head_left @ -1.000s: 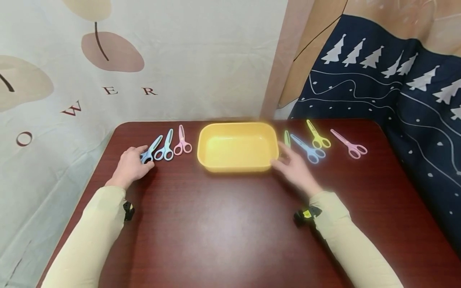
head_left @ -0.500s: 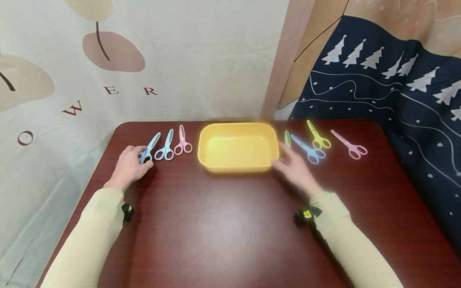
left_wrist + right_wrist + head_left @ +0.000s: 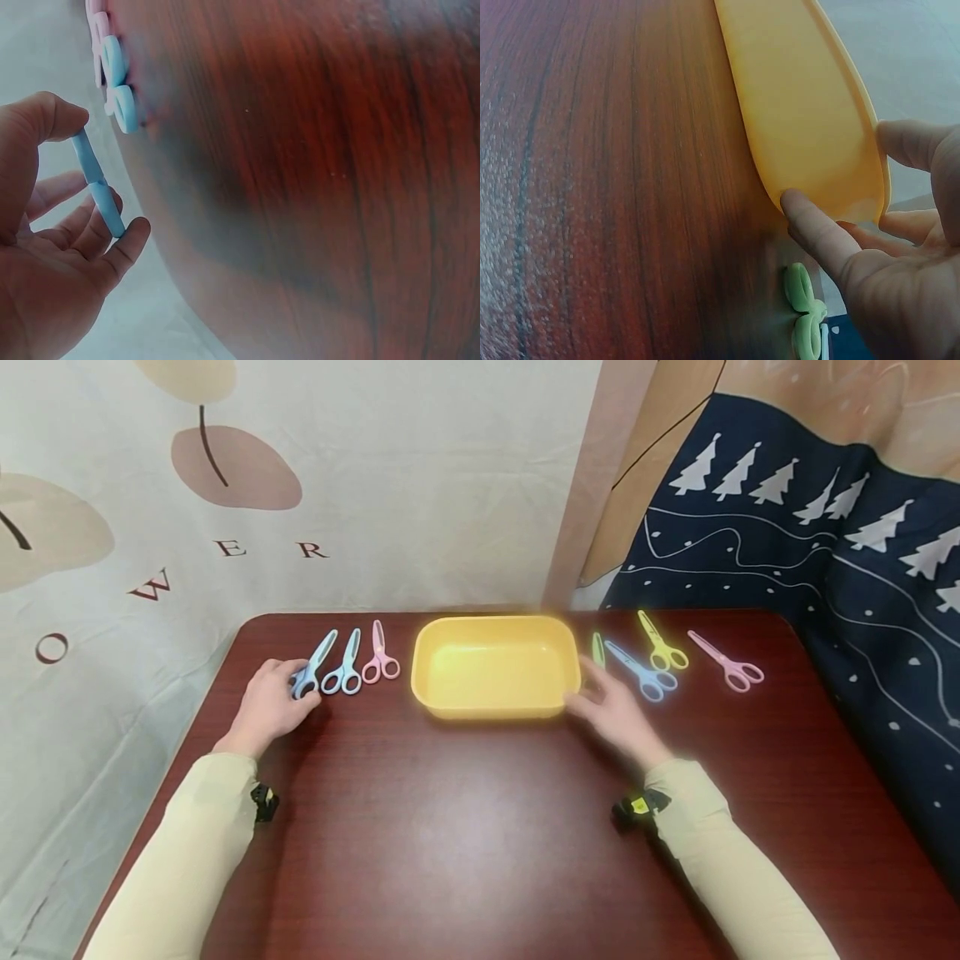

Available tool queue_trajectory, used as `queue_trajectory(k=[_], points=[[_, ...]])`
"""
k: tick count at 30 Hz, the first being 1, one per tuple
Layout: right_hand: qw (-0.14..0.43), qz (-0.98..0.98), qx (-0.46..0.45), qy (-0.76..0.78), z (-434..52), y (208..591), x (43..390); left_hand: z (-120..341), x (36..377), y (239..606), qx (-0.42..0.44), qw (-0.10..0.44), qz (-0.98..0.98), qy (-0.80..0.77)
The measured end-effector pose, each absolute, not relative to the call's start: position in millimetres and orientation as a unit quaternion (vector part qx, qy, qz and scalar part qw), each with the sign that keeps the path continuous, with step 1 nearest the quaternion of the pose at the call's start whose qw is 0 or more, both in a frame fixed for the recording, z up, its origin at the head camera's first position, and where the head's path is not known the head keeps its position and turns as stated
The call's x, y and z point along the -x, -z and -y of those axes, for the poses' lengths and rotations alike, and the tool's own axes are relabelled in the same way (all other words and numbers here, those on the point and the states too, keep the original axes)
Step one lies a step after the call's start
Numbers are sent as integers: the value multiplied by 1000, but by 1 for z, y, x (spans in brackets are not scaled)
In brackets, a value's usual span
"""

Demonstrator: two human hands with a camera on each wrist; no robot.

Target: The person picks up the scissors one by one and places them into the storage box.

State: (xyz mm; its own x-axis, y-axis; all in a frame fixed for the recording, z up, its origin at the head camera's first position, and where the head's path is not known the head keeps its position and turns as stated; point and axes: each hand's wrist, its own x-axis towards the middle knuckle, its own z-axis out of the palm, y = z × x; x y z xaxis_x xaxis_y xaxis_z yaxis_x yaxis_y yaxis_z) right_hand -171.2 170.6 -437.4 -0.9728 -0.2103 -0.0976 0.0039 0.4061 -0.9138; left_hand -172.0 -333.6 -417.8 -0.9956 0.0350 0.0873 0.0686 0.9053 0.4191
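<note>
My left hand (image 3: 294, 683) pinches the handle of a blue pair of scissors (image 3: 315, 662) at the far left of the row; in the left wrist view the thumb and fingertips hold the blue scissors (image 3: 97, 184). Beside them lie light-blue scissors (image 3: 343, 667) and pink scissors (image 3: 380, 656). My right hand (image 3: 581, 683) holds the front right corner of the yellow tray (image 3: 495, 708), thumb on the outer wall of the tray (image 3: 802, 97) and fingers over the rim. Green scissors (image 3: 597, 647) lie just beyond that hand, and their handles (image 3: 804, 315) show in the right wrist view.
Right of the tray lie blue scissors (image 3: 641, 670), yellow scissors (image 3: 660, 643) and pink scissors (image 3: 727, 664). The dark red table (image 3: 465, 827) meets a cloth-hung wall at the back; a dark blue patterned cloth (image 3: 825, 568) hangs to the right.
My left hand has drawn slightly left and raised the blue scissors a little off the table. The right hand has stayed at the tray's corner.
</note>
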Motion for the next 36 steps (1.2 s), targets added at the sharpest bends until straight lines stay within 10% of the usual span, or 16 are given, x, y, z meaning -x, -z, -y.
queue_trajectory(k=[36], points=[[80, -829, 61, 550, -167, 438, 169, 306, 171, 394, 70, 48, 970, 227]])
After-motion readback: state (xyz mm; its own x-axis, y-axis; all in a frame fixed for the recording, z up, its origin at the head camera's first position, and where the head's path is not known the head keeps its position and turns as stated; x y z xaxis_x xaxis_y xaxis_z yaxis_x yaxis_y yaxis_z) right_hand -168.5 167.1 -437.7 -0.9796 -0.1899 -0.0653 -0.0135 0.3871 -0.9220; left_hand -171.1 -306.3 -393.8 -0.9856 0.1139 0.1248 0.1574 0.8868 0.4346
